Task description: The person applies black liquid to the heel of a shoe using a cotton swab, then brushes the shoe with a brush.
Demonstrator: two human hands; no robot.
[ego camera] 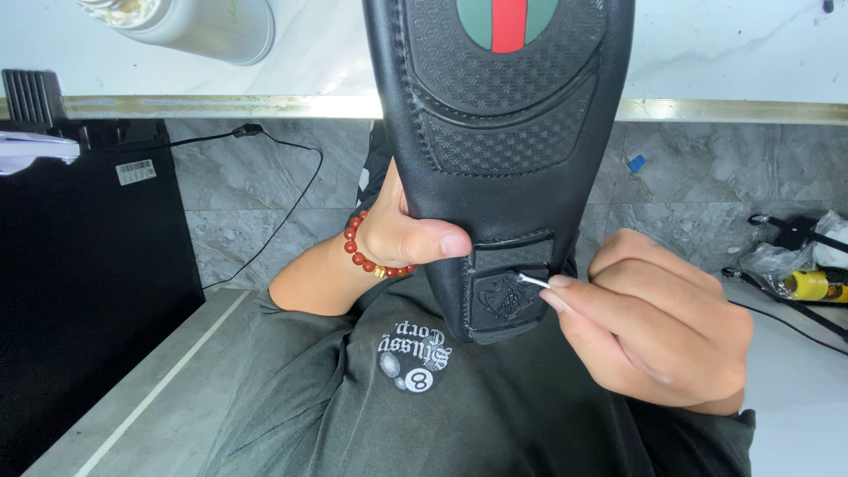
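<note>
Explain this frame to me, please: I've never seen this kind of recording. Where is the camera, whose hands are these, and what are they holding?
The one picture comes from a camera worn on a person's head, looking down at their own hands and dark green shirt. No machine is involved. The left hand, with a red bead bracelet on the wrist, holds a black shoe sole-up. The right hand pinches a thin white stick whose tip touches the sole's heel pad. Behind the shoe lies a pale counter with a white cylinder on it. Below are grey floor tiles, a black box at the left, a black cable, and a yellow item at the right.
</note>
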